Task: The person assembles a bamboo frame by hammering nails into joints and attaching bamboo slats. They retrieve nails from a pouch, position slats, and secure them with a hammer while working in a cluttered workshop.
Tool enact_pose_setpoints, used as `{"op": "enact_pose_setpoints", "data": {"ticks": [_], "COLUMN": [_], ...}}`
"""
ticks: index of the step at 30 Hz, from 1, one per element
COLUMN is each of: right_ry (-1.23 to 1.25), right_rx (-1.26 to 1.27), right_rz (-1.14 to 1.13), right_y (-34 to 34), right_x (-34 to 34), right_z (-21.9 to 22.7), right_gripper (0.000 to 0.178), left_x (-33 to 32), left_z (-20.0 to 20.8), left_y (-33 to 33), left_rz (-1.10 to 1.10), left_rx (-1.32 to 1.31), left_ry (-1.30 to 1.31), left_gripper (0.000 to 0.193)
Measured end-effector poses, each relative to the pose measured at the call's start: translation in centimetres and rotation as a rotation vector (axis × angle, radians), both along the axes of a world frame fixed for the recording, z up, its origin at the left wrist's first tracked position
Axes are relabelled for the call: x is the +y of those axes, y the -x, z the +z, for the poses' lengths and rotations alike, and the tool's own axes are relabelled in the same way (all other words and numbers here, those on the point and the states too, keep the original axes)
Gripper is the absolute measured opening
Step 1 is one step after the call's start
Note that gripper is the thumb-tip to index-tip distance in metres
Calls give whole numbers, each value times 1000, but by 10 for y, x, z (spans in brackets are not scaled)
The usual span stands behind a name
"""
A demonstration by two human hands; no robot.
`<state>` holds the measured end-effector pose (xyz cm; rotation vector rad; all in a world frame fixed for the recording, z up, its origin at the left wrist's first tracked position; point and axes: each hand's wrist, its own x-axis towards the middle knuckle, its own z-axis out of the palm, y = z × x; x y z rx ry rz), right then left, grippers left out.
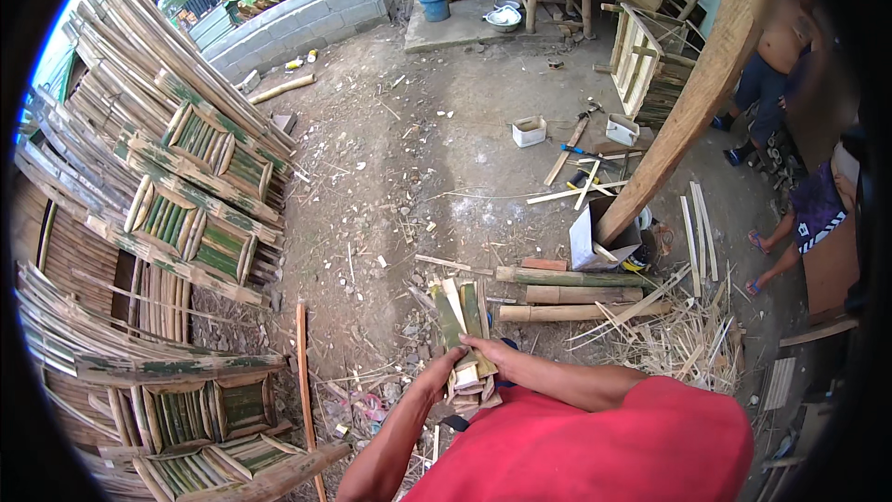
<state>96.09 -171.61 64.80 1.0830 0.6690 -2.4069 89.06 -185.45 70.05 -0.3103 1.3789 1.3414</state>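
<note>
A bundle of short, flat split bamboo pieces [452, 309], some green and some pale, is held upright close in front of my red shirt. My left hand [440, 374] is closed around its left side. From the right, my right hand [489, 350] grips the same bundle, thumb laid across the front. Cut ends of the pieces show below and between my hands. Part of my right hand's fingers is hidden behind the bamboo. Just beyond, thick bamboo poles [583, 295] lie on the dirt ground, apart from my hands.
Bamboo furniture frames [190, 228] are stacked along the left. A slanting wooden post [692, 98] rises at right, beside a box [599, 246] and a pile of bamboo shavings [683, 344]. Hand tools [581, 151] lie on the ground ahead. Other people [776, 65] are at the far right.
</note>
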Motion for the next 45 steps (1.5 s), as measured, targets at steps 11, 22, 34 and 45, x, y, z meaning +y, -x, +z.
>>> {"op": "enact_pose_setpoints", "data": {"ticks": [11, 22, 34, 45], "right_ry": [-17, -167, -141, -295], "right_rx": [-34, -82, -101, -133], "right_rz": [-233, -641, -941, -957], "right_y": [286, 591, 801, 964], "right_x": [187, 455, 826, 1220], "right_z": [1, 11, 44, 83], "right_gripper": [58, 58, 62, 61], "left_x": [206, 531, 956, 1348], "left_z": [11, 15, 36, 63], "left_y": [326, 667, 899, 1060], "left_rz": [-247, -671, -1103, -1113], "left_rx": [-35, -29, -11, 150], "left_ry": [-131, -146, -297, -368], "left_gripper": [71, 76, 98, 94]}}
